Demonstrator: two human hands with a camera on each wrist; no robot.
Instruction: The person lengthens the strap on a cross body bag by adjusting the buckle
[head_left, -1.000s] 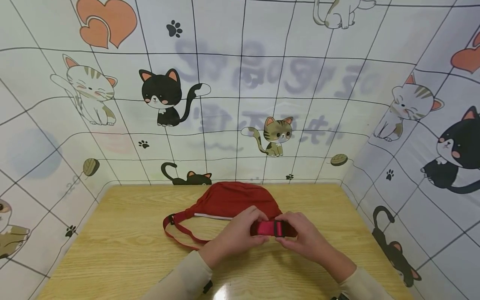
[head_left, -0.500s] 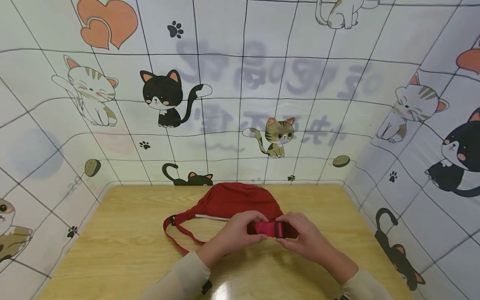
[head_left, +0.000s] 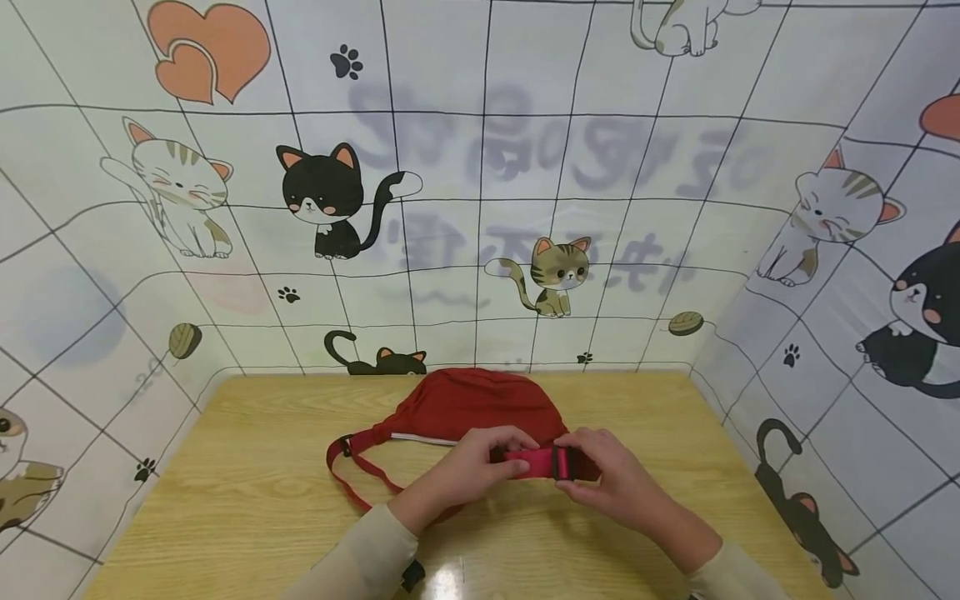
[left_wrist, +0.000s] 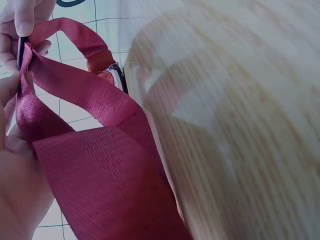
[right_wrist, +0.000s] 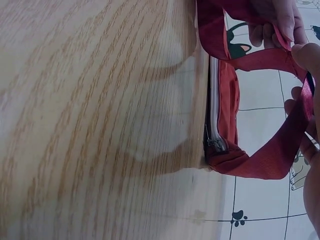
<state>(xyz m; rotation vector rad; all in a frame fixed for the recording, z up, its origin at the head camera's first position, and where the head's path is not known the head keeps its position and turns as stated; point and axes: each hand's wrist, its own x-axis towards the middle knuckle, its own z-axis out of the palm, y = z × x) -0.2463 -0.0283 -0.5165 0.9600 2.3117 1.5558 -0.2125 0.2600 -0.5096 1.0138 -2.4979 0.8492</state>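
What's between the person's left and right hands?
In the head view, red strap runs from the left hand to the black buckle pinched in the right hand.

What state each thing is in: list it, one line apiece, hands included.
Red waist bag: resting on the wood-grain table, strap attached.
Red webbing strap: looped, part of it held up between the hands.
Black slider buckle: threaded on the strap.
White zipper: pull at one end; whether fully closed, I can't tell.
Left hand: pinching the strap.
Right hand: gripping the strap at the slider buckle.
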